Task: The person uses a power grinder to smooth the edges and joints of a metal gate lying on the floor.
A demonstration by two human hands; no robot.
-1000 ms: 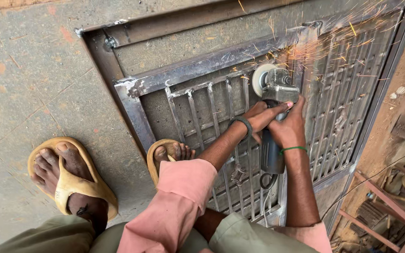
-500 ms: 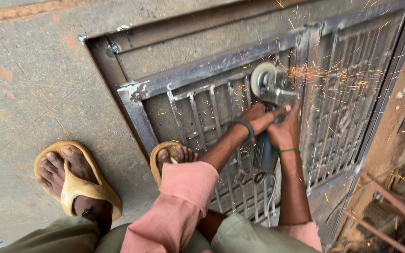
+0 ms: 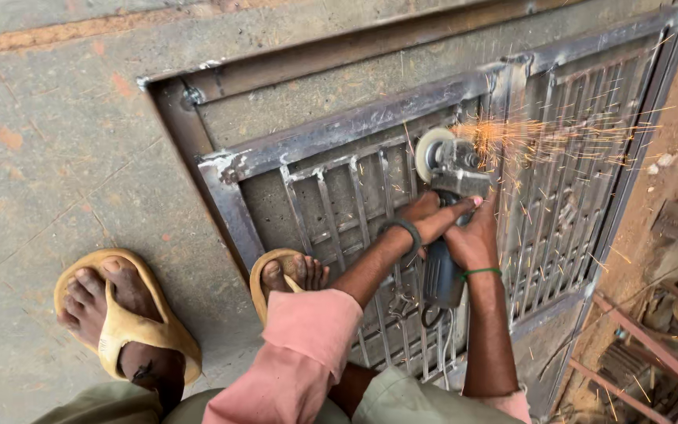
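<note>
Sparks (image 3: pixel 559 137) over grille (image 3: pixel 339 204) (sandalled foot (image 3: pixel 288 279) near)

The right hand (image 3: pixel 472 239) and left hand (image 3: pixel 431 213) are covering the middle of the angle grinder (image 3: pixel 447 212), and its cord is disappearing behind the metal grille (image 3: pixel 355 196). Sparks (image 3: pixel 543 137) are blurring the bars beyond the disc. The picture's right edge is cutting off the scrap pile (image 3: pixel 668 345); the bottom edge is cropping the pink sleeve (image 3: pixel 292 353).
</note>
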